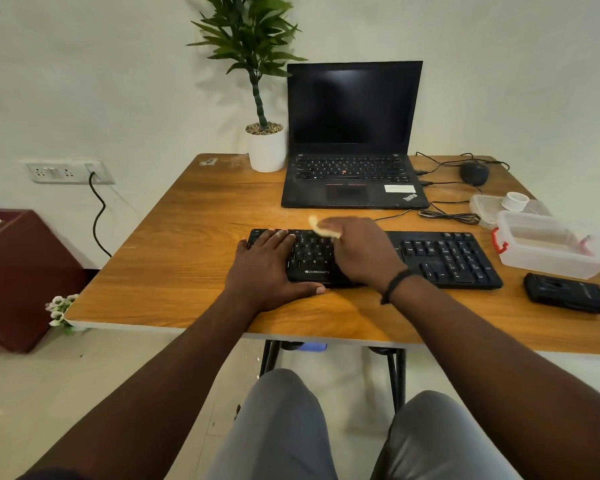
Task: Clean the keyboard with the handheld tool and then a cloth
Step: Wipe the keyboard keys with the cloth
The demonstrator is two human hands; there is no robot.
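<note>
A black keyboard (444,258) lies across the front of the wooden desk (187,258). My left hand (267,268) rests flat on the keyboard's left end, fingers straight over the keys and thumb along its front edge. Over the middle keys, my right hand (361,249) holds a small pale yellow cloth (321,228) that sticks out past the fingers, blurred with motion. A black handheld device (565,292) lies on the desk to the right of the keyboard.
An open black laptop (352,140) stands behind the keyboard, with a potted plant (265,147) to its left. A mouse (474,172) and cables lie at the back right. Clear plastic containers (548,249) sit at the right edge. A maroon bin (18,271) stands on the floor at left.
</note>
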